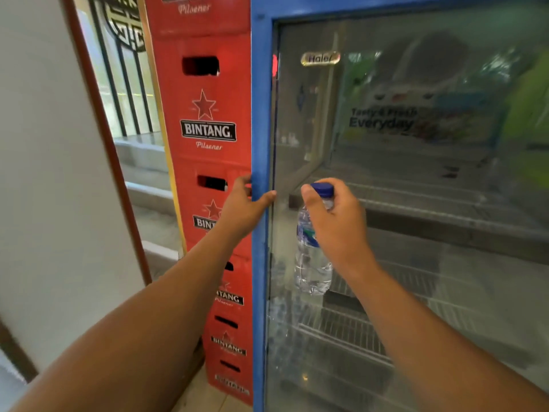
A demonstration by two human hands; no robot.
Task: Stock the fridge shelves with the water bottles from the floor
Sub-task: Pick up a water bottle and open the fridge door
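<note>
Upright — bottle (312,257), cap (323,189) uppermost.

A bright blue fridge door frame (258,114) runs down the centre. Left of it, red crates (205,162) carry white lettering on black bands beneath red stars. The clear water bottle (312,266) at centre has a dark blue cap (322,188) and a blue-and-green label (308,237). The wall (44,173) at far left is off-white, with reddish-brown trim (104,129).

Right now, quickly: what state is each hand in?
Left hand: closed, gripping the blue fridge door frame.
Right hand: closed, holding the water bottle near its cap.
</note>
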